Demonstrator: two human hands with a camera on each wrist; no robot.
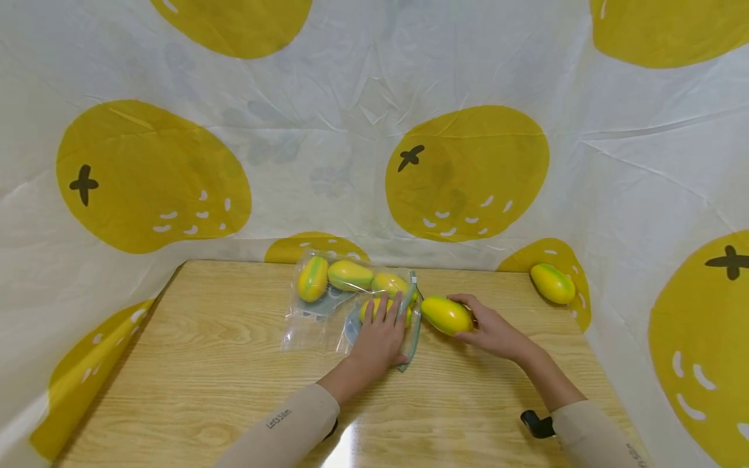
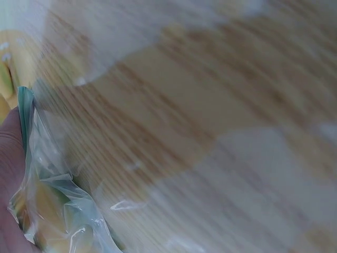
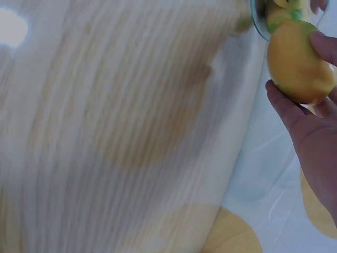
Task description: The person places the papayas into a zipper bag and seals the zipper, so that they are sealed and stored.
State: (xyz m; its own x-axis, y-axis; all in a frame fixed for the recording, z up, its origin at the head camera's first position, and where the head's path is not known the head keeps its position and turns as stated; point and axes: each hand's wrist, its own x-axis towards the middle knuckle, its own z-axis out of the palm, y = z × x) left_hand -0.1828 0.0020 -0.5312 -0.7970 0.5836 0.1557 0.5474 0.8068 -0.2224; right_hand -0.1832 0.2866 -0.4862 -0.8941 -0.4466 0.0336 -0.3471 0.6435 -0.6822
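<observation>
A clear zip bag (image 1: pixel 318 325) with a teal-edged mouth lies on the table, holding several yellow-green mangoes, one of them the mango (image 1: pixel 313 279) at its far left. My left hand (image 1: pixel 377 341) grips the bag near its mouth, its fingers spread over a mango inside. In the left wrist view, the bag's teal edge (image 2: pixel 25 113) stands against that hand. Just right of the mouth, my right hand (image 1: pixel 488 325) holds another mango (image 1: pixel 446 316) between thumb and fingers. The right wrist view shows this mango (image 3: pixel 297 62) close to the bag's mouth.
A loose mango (image 1: pixel 552 283) lies at the table's back right corner. White cloth (image 1: pixel 328 169) printed with yellow fruit walls in the back and sides of the wooden table (image 1: pixel 222 364). A black object (image 1: pixel 536 424) shows beside the right sleeve.
</observation>
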